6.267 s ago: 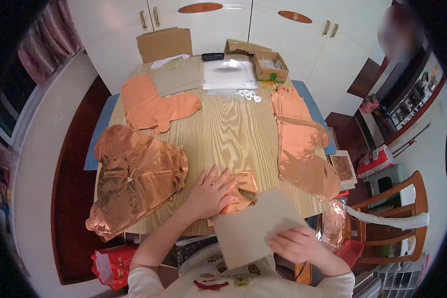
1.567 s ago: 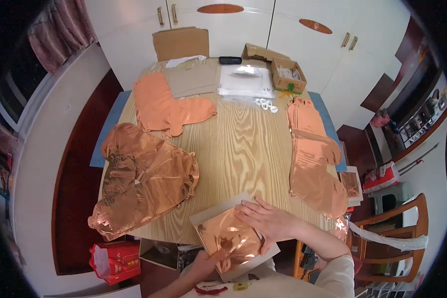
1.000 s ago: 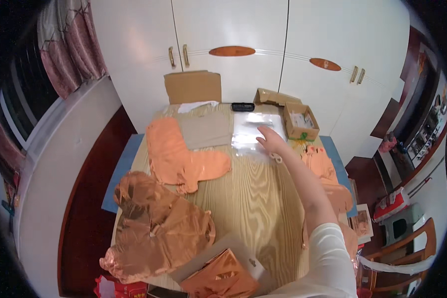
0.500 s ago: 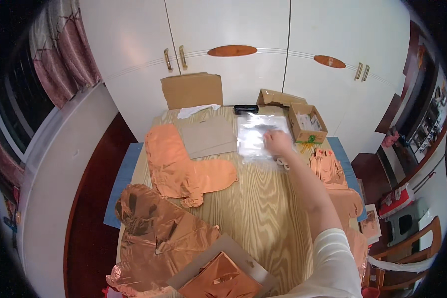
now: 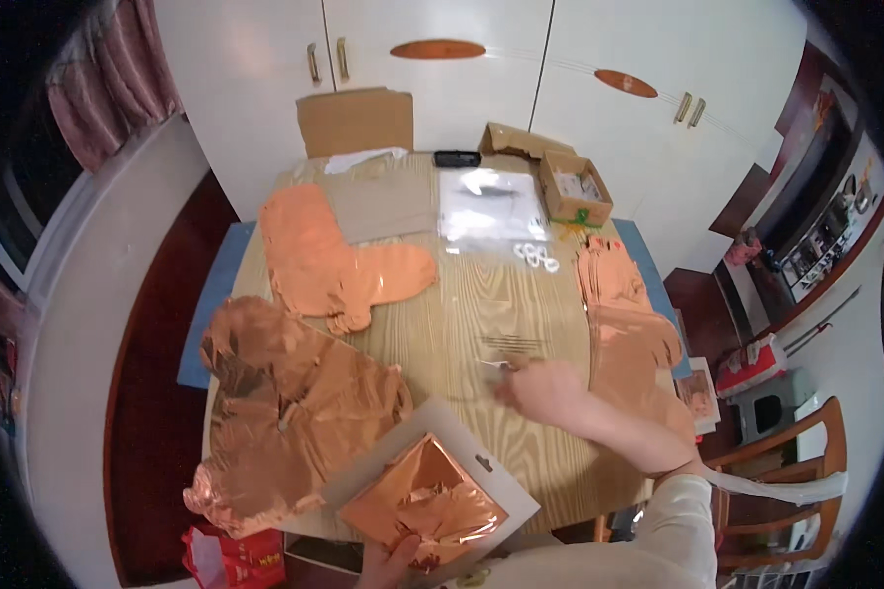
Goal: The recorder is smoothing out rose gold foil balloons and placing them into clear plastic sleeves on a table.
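White cabinets (image 5: 442,108), pink curtain (image 5: 118,88), red bag (image 5: 255,560), wooden chair (image 5: 836,442)

The right hand (image 5: 542,390) is blurred; what lies at its fingertips cannot be made out. Nearer the body, the left hand (image 5: 388,564) is cut off by the lower edge, fingers largely hidden under the grey hang card (image 5: 460,444), whose middle folded copper-coloured foil (image 5: 417,496) covers. Beyond the right hand, the cardboard box's (image 5: 565,206) contents (image 5: 578,186) are too small to tell.

Glossy, crinkled foil packet (image 5: 425,491), matt grey card (image 5: 492,481), wood-grained table (image 5: 476,314), shiny plastic sheets (image 5: 491,208)
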A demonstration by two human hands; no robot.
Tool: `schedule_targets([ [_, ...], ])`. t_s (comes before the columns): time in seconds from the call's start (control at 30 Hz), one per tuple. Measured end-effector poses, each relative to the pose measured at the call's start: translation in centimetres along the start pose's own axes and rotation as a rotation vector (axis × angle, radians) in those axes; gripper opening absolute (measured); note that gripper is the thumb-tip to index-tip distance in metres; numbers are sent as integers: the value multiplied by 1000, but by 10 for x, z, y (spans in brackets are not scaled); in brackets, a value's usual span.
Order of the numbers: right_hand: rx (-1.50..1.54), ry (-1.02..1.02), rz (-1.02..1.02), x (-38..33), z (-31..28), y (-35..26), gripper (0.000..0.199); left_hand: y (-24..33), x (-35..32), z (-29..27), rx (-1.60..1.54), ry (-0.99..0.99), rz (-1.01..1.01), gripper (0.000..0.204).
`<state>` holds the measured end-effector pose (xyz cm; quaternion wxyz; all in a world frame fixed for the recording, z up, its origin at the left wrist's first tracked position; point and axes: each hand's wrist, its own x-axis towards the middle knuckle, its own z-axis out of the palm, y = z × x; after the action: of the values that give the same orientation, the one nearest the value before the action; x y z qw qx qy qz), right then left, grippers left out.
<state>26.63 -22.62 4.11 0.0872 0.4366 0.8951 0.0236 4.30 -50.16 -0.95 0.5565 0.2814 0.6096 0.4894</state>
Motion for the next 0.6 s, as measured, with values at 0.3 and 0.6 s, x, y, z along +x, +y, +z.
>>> schedule_targets([
  [0.3, -135, 345, -125, -47, 35, -37, 24, -13, -14, 6, 16, -136, -222, 22],
  [0.6, 161, 421, -252, -65, 29, -32, 15, -24, -26, 14, -75, -135, -219, 21],
])
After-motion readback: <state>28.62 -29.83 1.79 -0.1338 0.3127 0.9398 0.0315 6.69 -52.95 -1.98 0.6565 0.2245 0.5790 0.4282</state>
